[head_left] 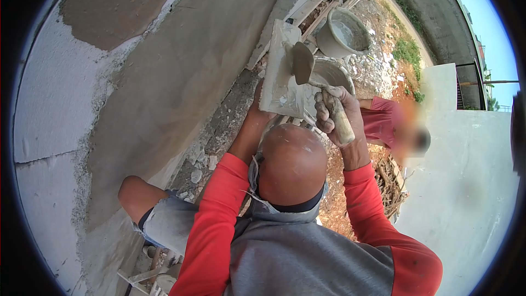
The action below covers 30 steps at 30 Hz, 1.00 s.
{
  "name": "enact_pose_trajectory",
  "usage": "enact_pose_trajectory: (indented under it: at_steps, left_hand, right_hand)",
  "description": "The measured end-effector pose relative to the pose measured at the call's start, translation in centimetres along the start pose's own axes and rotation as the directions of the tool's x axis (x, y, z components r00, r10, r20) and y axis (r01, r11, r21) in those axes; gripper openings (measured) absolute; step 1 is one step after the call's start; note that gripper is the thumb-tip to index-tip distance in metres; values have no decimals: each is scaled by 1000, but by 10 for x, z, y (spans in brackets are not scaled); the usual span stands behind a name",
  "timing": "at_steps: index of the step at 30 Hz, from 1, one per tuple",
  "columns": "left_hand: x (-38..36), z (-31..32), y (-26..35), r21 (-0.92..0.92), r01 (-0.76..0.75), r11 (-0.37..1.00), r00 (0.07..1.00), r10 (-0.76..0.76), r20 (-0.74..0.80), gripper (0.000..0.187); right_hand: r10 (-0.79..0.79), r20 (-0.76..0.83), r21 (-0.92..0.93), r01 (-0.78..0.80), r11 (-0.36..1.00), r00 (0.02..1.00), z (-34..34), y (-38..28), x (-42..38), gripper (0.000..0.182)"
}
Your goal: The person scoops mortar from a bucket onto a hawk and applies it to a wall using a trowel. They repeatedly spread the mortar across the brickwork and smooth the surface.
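My left hand (pixel 256 111) supports a pale rectangular plasterer's hawk (pixel 281 66) from below, its fingers mostly hidden behind the board. The hawk is smeared with wet mortar and tilted lengthwise. In my right hand (pixel 345 104) I grip the mortar-caked handle of a trowel (pixel 303 63). The trowel's blade overlaps the hawk's right edge in this view. Just beyond the trowel is a mortar bucket (pixel 334 71), partly covered by the hawk and my right hand.
A second bucket (pixel 342 34) holding grey mix stands farther out. On the left rises a wall (pixel 159 87), partly coated with grey plaster. A person in a red shirt (pixel 382 120) is at the right. Sticks (pixel 389 183) and rubble lie on the ground.
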<state>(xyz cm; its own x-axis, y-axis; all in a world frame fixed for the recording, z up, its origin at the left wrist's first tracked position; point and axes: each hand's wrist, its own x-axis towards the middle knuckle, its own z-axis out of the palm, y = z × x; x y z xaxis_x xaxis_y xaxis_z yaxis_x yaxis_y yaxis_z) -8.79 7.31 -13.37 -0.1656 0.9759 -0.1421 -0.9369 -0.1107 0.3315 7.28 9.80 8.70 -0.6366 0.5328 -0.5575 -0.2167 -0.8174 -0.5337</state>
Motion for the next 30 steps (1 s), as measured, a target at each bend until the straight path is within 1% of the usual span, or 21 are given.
enact_pose_trajectory:
  at_steps: [1, 4, 7, 8, 11, 12, 14, 15, 16, 17, 18, 19, 20, 23, 24, 26, 27, 28, 30]
  left_hand:
    - [2, 0, 0, -6, -7, 1000, 1000, 7, 4, 52]
    - [6, -4, 1, -30, -39, 999, 999, 40, 26, 51]
    - [7, 0, 4, -40, -56, 998, 998, 58, 38, 50]
    - [4, 4, 7, -32, -65, 997, 997, 66, 29, 50]
    - [-5, 18, 16, 93, -22, 995, 990, 34, -137, 50]
    - [-9, 23, 19, 100, -21, 995, 989, 35, -141, 49]
    - [-12, 17, 21, 118, -13, 993, 989, 30, -146, 49]
    - [-11, 13, 26, 74, -24, 997, 993, 32, -112, 49]
    - [-12, 7, 27, 29, -31, 999, 996, 33, -85, 49]
    - [-15, 1, 25, -16, -28, 999, 998, 27, -58, 49]
    - [-17, -5, 24, -34, -16, 999, 998, 14, -68, 49]
    - [-25, 12, 36, -52, -4, 999, 997, 0, -73, 49]
    - [-30, 19, 44, -70, -3, 998, 997, -3, -78, 50]
    - [-42, 21, 69, -52, -32, 998, 999, 33, 12, 51]
    - [-47, 25, 77, 76, -44, 996, 996, 49, -68, 52]
    - [-65, 29, 99, 145, -58, 988, 993, 72, -93, 53]
    - [-73, 34, 111, 159, -65, 985, 993, 80, -90, 53]
    - [-83, 39, 122, 155, -77, 985, 992, 91, -83, 53]
    - [-95, 58, 145, 107, -104, 989, 993, 108, -36, 53]
  right_hand:
    - [46, 53, 18, -47, 999, 998, 1, -1, 0, 40]
    - [7, 120, 29, -11, 1000, 993, 13, 0, -10, 41]
    - [84, 29, -48, -83, 995, 996, 12, 2, -13, 42]
    - [86, 0, -8, -86, 996, 996, 19, 4, -15, 43]
    - [45, 61, -52, -41, 998, 997, 17, 8, -15, 35]
    - [26, 77, -60, -21, 998, 997, 15, 10, -17, 34]
    - [53, -15, -106, -55, 993, 998, 20, 10, -24, 39]
    - [73, -51, -140, -80, 987, 996, 26, 7, -22, 43]
    - [37, -26, -101, -39, 994, 999, 29, 6, -25, 43]
    - [66, -58, -169, -75, 983, 996, 25, 4, -25, 43]
    - [83, -92, -230, -102, 968, 992, 17, 2, -25, 43]
    - [94, -125, -291, -127, 948, 988, 7, -2, -25, 42]
    - [96, -93, -335, -122, 934, 991, -6, -7, -27, 36]
    - [-20, -64, -507, -15, 862, 998, -29, -26, -38, 36]
    - [-9, -98, -613, -53, 789, 995, -37, -37, -40, 37]
    - [-13, -157, -785, -117, 609, 988, -53, -60, -40, 40]
    - [-67, -125, -920, -90, 381, 990, -74, -69, -35, 40]
    - [-118, -74, -990, -59, 126, 990, -101, -73, -23, 41]
    - [-209, 58, -998, 49, -45, 976, -96, -71, 10, 43]
